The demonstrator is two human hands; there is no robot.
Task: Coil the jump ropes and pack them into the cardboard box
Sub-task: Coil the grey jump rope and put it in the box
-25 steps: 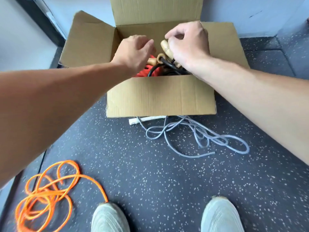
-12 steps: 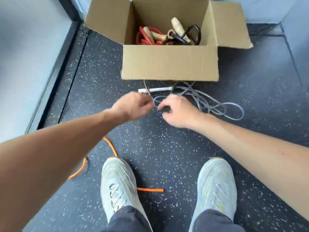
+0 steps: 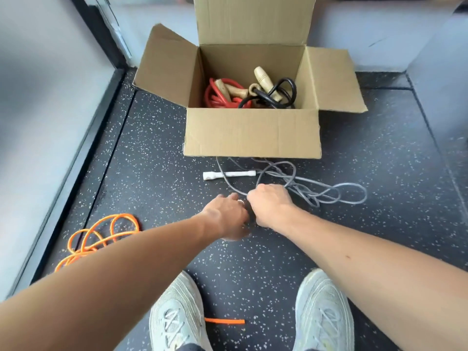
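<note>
An open cardboard box (image 3: pixel 253 133) stands on the dark speckled floor. In it lie a coiled red jump rope (image 3: pixel 217 97) and a black jump rope (image 3: pixel 286 89), both with wooden handles (image 3: pixel 263 79). A grey jump rope (image 3: pixel 329 193) lies tangled in front of the box, its white handle (image 3: pixel 228 174) flat on the floor. My right hand (image 3: pixel 271 203) is curled round a strand of the grey rope. Right beside it is my left hand (image 3: pixel 228 214), its fingers turned down and hidden. An orange jump rope (image 3: pixel 101 236) lies loose at the left.
A light wall with a dark base strip runs along the left, and grey walls stand behind and to the right of the box. My two pale shoes (image 3: pixel 174 317) (image 3: pixel 321 312) stand at the bottom. An orange rope end (image 3: pixel 224 320) lies between them.
Both hands left the box, where they had set the black rope, and came down to the grey rope. My right hand has since closed on a strand.
</note>
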